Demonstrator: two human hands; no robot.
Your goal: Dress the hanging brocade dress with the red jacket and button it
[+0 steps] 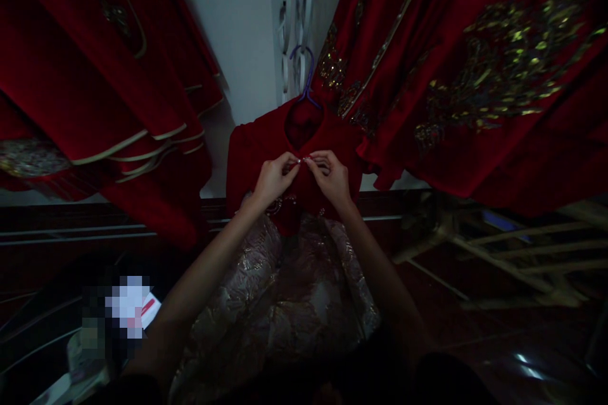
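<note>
A small red dress (251,152) with a pale gold brocade skirt (280,291) hangs in front of me on a purple hanger (306,79). My left hand (273,178) and my right hand (332,178) meet at the middle of its chest, just below the round neckline. Both hands are closed in a pinch on the red fabric, fingertips almost touching each other. What sits between the fingertips is too small to make out.
Large red garments with gold trim (95,95) hang at the left. At the right hangs another red garment with gold embroidery (498,69). A white wall (237,25) is behind. A light-coloured frame (503,247) stands on the dark glossy floor at the right.
</note>
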